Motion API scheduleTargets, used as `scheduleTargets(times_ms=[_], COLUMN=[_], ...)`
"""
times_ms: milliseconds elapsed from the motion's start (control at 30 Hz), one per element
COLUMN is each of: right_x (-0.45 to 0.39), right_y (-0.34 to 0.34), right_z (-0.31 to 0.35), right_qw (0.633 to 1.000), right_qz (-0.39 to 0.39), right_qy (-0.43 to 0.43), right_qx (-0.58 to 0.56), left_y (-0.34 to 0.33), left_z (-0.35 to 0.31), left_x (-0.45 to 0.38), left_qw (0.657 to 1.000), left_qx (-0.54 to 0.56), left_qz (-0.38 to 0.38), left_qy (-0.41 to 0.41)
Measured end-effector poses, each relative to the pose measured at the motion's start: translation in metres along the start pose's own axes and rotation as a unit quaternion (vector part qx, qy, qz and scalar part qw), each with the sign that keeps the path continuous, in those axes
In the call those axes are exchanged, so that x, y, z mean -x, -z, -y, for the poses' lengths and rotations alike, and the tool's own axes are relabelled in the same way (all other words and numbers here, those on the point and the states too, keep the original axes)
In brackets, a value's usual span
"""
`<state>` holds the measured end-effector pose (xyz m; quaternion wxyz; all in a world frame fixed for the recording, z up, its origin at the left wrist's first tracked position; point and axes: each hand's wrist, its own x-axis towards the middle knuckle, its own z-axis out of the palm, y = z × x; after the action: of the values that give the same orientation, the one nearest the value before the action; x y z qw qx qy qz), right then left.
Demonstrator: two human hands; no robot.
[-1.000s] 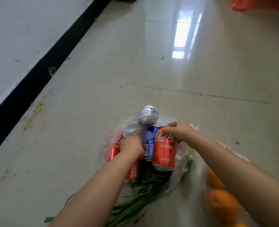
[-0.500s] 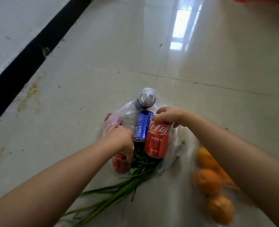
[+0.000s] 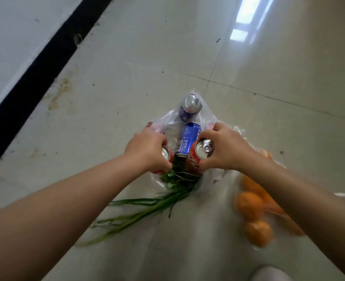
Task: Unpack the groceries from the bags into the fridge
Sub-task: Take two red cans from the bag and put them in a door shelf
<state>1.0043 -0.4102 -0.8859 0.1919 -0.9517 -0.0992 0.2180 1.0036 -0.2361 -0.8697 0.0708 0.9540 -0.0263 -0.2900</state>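
A: What do the hands hold?
B: The left hand point(image 3: 147, 152) grips a red can point(image 3: 167, 157); the right hand point(image 3: 224, 151) grips another red can point(image 3: 198, 159), both over the clear bag point(image 3: 207, 118) on the floor point(image 3: 127, 78).
A: What else is there?
B: Two blue cans point(image 3: 189, 138) lie in the bag, greens point(image 3: 147, 207) spill out toward the person, and oranges point(image 3: 250, 205) sit just to the right.

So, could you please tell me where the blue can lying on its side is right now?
The blue can lies on the clear plastic bag between the two hands, below the upright blue can.
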Motion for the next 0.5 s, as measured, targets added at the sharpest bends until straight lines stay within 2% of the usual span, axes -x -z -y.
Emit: scheduleTargets(times_ms=[133,233,333,500], right_x=[0.056,0.104,0.158,0.234], right_y=[0.040,0.096,0.170,0.319], right_z=[0.024,0.040,0.056,0.076], right_qw=[1.000,0.998,0.988,0.968], right_qz=[0.003,-0.011,-0.050,-0.122], right_qy=[-0.001,-0.048,-0.100,-0.161], right_qx=[-0.017,-0.047,-0.103,-0.146], left_y=[0.054,0.108,0.178,0.312], left_z=[-0.028,-0.057,-0.098,-0.183], left_x=[0.050,0.090,0.134,0.201], left_qw=[0.999,0.999,0.999,0.990], left_qx=[0.035,0.032,0.015,-0.028], left_qz=[-0.020,-0.004,0.023,0.023], left_qy=[0.016,0.005,-0.040,-0.133])
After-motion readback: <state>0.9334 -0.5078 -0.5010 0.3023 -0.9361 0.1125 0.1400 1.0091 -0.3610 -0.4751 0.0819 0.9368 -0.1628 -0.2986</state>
